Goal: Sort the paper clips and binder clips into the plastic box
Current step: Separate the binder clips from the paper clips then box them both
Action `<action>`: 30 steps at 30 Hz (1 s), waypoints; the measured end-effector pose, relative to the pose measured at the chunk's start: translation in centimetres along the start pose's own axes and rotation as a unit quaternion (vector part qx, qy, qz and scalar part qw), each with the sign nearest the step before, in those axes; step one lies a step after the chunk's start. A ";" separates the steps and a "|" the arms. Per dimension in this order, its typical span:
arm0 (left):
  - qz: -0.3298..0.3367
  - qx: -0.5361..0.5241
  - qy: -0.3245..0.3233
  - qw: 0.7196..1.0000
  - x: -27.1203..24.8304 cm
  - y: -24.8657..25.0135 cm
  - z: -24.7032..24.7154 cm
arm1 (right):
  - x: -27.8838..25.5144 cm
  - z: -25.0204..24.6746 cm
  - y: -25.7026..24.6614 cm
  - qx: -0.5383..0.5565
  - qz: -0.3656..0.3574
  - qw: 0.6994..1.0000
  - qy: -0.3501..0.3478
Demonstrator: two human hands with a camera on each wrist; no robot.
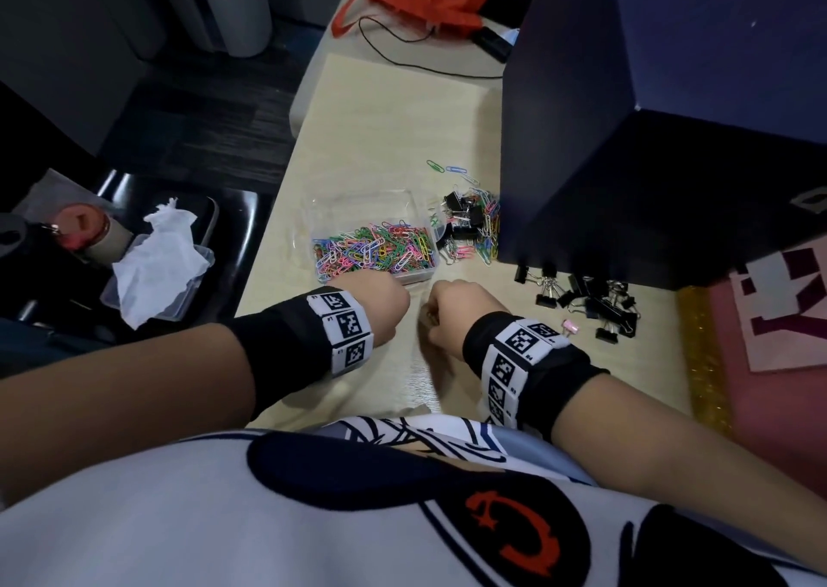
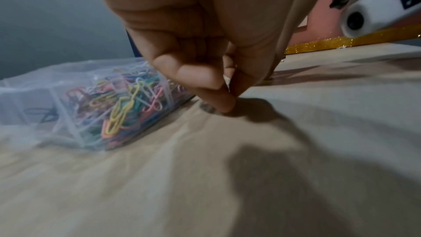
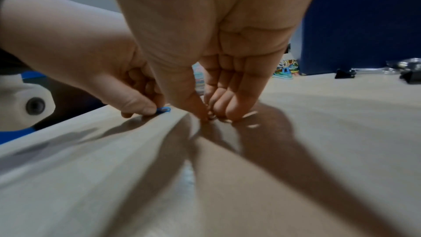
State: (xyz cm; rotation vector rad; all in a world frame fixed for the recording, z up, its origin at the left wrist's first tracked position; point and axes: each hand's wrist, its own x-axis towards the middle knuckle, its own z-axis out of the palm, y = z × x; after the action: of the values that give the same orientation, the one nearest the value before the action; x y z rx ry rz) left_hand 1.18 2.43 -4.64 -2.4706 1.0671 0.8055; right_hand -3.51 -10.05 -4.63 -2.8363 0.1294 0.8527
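Left hand: fingers pinch a blue paper clip against the desk, probably to lift it.
Right hand: fingertips bunched on the desk; contents unclear.
Plastic box: just beyond both hands, holding coloured paper clips.
Binder clips: loose, to the right.

Office cubicle — desk, partition

Dim indoor light from above. Long, soft-edged shadows on the table beneath and nearward of both hands. Motion blur and wide-angle stretch across both wrist views, worst at the edges. Head view sharper, dark left of the hands.
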 end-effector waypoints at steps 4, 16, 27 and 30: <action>0.004 -0.019 0.016 1.000 -0.2 -0.2 -0.1 | 0.0 -0.2 0.7 0.006 0.038 0.999 0.006; -0.057 -0.135 0.237 0.960 -0.5 -4.8 -1.5 | 0.1 -0.5 1.4 -0.019 0.104 0.993 -0.043; -0.067 -0.106 0.216 0.968 -0.3 -6.5 0.5 | 0.9 -1.6 1.6 -0.033 0.084 0.996 -0.015; -0.080 -0.095 0.201 0.972 -0.1 -6.5 0.6 | 1.5 -3.0 1.6 0.007 0.086 0.996 0.034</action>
State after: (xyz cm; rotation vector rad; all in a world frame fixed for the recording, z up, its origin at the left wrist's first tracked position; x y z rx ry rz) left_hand 5.75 7.08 -4.58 -2.9232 0.9313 0.3796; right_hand -0.86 -12.25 -3.20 -2.8746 0.3922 0.7830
